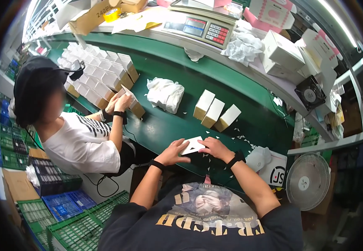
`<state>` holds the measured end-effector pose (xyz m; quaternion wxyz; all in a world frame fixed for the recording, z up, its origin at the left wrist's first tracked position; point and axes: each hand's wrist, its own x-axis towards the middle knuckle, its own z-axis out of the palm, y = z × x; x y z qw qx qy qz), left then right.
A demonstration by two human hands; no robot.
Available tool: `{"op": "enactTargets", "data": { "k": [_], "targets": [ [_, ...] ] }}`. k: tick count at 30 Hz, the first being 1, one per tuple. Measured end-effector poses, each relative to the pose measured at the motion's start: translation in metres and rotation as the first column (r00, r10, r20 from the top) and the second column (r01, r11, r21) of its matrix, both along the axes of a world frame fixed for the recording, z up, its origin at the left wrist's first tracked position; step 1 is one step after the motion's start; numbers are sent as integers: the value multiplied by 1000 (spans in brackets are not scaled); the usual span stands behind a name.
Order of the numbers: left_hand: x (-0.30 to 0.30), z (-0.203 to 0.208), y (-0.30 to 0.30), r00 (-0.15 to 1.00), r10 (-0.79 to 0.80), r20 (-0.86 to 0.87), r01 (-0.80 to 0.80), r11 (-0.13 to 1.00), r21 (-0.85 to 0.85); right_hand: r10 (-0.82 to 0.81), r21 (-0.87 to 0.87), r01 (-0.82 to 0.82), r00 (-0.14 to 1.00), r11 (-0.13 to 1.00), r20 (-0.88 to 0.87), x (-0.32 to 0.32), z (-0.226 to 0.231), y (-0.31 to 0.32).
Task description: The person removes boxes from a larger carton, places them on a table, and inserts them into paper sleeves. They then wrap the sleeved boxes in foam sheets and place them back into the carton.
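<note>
In front of me, a small flat white cardboard piece point(192, 143) is held over the near edge of the green bench. A dark notch or opening shows on it. My left hand point(171, 153) has its fingers on the piece's left end, the thumb stretched out below. At the right end, the fingers of my right hand point(216, 148) are closed on it. Beyond my hands stand three small white-and-brown boxes point(215, 112). Small white paper scraps point(239, 137) lie around them and to the right of my right hand. The piece's underside is hidden.
A co-worker point(77, 138) on the left handles a similar box point(136, 108) beside rows of white boxes point(100, 75). A white plastic bundle point(165, 95) lies mid-bench. The shelf holds a scale point(200, 29). A round fan point(308, 182) stands right; green crates point(81, 224) sit lower left.
</note>
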<state>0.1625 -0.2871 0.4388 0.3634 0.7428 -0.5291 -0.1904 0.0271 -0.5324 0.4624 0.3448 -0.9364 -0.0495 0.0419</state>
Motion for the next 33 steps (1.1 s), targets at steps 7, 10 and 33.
{"op": "enactTargets", "data": {
  "k": [7, 10, 33],
  "targets": [
    [-6, 9, -9, 991, -21, 131, 3, 991, 132, 136, -341, 22, 891, 940, 433, 4, -3, 7],
    [-1, 5, -10, 987, -34, 157, 17, 994, 106, 213, -349, -64, 889, 935, 406, 12, -6, 6],
    [-29, 1, -9, 928, 64, 366, -85, 995, 42, 149, -260, -61, 932, 964, 331, 4, -27, 17]
  ]
}}
